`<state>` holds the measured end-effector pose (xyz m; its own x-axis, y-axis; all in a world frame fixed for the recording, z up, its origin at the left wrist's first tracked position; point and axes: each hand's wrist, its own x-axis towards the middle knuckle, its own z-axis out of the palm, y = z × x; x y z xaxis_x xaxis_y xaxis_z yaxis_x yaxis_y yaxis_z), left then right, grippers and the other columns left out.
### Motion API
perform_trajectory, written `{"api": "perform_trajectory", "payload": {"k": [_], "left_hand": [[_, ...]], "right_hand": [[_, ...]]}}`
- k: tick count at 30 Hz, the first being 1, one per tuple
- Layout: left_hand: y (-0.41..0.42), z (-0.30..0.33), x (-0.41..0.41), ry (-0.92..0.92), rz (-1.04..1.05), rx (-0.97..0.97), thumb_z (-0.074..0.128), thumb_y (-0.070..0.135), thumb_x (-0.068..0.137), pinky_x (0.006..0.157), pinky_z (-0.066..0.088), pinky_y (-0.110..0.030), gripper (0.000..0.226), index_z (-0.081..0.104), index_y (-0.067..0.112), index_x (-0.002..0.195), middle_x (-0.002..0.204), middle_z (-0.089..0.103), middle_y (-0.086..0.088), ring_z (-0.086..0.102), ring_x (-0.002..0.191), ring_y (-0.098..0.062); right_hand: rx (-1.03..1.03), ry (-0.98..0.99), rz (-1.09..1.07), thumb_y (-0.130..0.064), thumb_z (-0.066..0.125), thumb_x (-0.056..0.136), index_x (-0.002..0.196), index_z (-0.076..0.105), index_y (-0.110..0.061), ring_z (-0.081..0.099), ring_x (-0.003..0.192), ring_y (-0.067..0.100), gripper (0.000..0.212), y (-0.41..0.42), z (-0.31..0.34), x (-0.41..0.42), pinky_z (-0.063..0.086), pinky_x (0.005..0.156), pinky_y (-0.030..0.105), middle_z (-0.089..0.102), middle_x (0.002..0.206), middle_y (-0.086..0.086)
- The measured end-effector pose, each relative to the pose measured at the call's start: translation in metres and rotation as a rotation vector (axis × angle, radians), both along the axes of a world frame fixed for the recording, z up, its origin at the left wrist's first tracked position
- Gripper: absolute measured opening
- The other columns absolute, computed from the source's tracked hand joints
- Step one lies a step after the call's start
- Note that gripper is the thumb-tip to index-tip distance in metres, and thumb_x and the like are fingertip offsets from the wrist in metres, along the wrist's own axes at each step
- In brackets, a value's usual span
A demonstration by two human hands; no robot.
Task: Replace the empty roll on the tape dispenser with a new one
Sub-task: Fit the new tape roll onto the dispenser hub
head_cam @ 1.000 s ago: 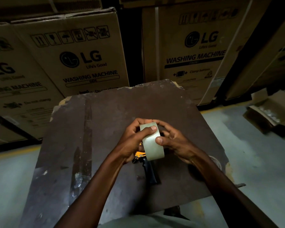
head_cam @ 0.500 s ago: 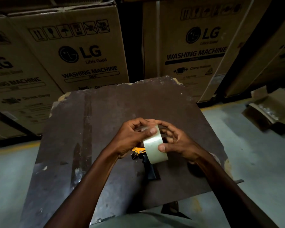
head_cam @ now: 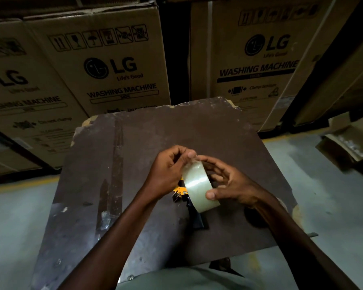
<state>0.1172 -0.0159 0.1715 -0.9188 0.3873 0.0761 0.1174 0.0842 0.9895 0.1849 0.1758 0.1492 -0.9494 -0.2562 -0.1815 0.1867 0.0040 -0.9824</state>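
Note:
A pale, glossy roll of tape (head_cam: 199, 185) is held upright above the middle of the dark board (head_cam: 134, 155), its broad outer face toward me. My right hand (head_cam: 233, 183) grips it, thumb on the near face and fingers behind. My left hand (head_cam: 168, 172) pinches at the roll's top edge with thumb and fingertips. Below the roll lies the tape dispenser (head_cam: 181, 192), yellow body with a metal front piece, and its dark handle (head_cam: 197, 218) points toward me. Most of the dispenser is hidden behind the roll and hands.
The worn dark board has chipped corners and a shiny smear (head_cam: 104, 218) at the left. Large LG washing-machine cartons (head_cam: 105, 65) stand close behind it. An open cardboard box (head_cam: 348, 143) lies on the grey floor at right. A dark round mark (head_cam: 258, 216) sits by my right wrist.
The roll has tilted and turned slightly in my hands. My left fingertips have moved up to its top edge, and my right thumb has slid lower on the near face.

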Motion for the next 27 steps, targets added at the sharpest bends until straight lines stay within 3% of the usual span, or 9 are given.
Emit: {"api": "perform_trajectory", "payload": {"k": [4, 7, 13, 15, 20, 24, 27], "left_hand": [[-0.003, -0.008, 0.0, -0.22, 0.107, 0.19, 0.058, 0.03, 0.092, 0.054, 0.052, -0.027, 0.023, 0.066, 0.012, 0.079, 0.075, 0.073, -0.004, 0.064, 0.063, -0.016], [-0.002, -0.014, 0.0, -0.277, 0.143, 0.249, 0.056, 0.028, 0.094, 0.063, 0.055, -0.032, 0.025, 0.064, 0.011, 0.078, 0.075, 0.073, -0.008, 0.067, 0.069, -0.023], [-0.005, -0.02, 0.0, -0.448, 0.17, 0.413, 0.047, 0.018, 0.1, 0.056, 0.055, -0.028, 0.023, 0.053, 0.006, 0.08, 0.063, 0.06, -0.003, 0.065, 0.057, -0.017], [-0.01, -0.027, 0.0, -0.463, 0.174, 0.44, 0.051, 0.016, 0.097, 0.058, 0.057, -0.028, 0.017, 0.056, 0.005, 0.085, 0.067, 0.058, -0.004, 0.066, 0.061, -0.019], [-0.024, -0.048, -0.002, -0.509, 0.135, 0.504, 0.058, 0.012, 0.089, 0.089, 0.059, -0.04, 0.021, 0.063, 0.002, 0.106, 0.076, 0.062, -0.007, 0.068, 0.076, -0.019], [-0.036, -0.061, -0.004, -0.536, 0.104, 0.519, 0.061, 0.01, 0.084, 0.082, 0.058, -0.031, 0.033, 0.064, 0.003, 0.116, 0.091, 0.067, -0.012, 0.067, 0.094, -0.027], [-0.046, -0.07, -0.007, -0.491, 0.077, 0.425, 0.066, 0.01, 0.082, 0.086, 0.057, -0.031, 0.034, 0.067, 0.009, 0.115, 0.099, 0.07, -0.013, 0.068, 0.101, -0.028]], "right_hand": [[0.07, -0.005, 0.059, -0.019, 0.089, 0.058, 0.144, 0.043, -0.034, 0.051, 0.137, 0.014, 0.1, 0.004, -0.002, -0.001, 0.047, 0.11, 0.044, 0.051, 0.149, -0.002], [0.111, -0.027, 0.096, -0.023, 0.09, 0.056, 0.144, 0.041, -0.035, 0.049, 0.137, 0.011, 0.102, 0.008, -0.001, -0.004, 0.047, 0.11, 0.041, 0.049, 0.149, -0.005], [0.293, -0.007, 0.227, -0.027, 0.09, 0.057, 0.15, 0.036, -0.035, 0.049, 0.136, 0.01, 0.107, 0.015, 0.005, -0.009, 0.047, 0.11, 0.038, 0.047, 0.15, -0.01], [0.32, -0.007, 0.242, -0.023, 0.089, 0.058, 0.148, 0.038, -0.039, 0.051, 0.133, 0.009, 0.105, 0.017, 0.007, -0.011, 0.049, 0.107, 0.039, 0.048, 0.148, -0.01], [0.425, 0.019, 0.239, -0.011, 0.086, 0.063, 0.14, 0.044, -0.041, 0.054, 0.126, 0.002, 0.093, 0.023, 0.005, -0.021, 0.048, 0.105, 0.029, 0.054, 0.139, -0.014], [0.546, 0.028, 0.244, -0.013, 0.089, 0.061, 0.144, 0.033, -0.045, 0.049, 0.129, -0.003, 0.105, 0.024, 0.002, -0.028, 0.045, 0.109, 0.025, 0.046, 0.145, -0.013], [0.665, 0.043, 0.259, -0.025, 0.09, 0.055, 0.145, 0.028, -0.05, 0.047, 0.132, 0.002, 0.112, 0.023, -0.001, -0.035, 0.044, 0.112, 0.032, 0.042, 0.147, -0.015]]}}
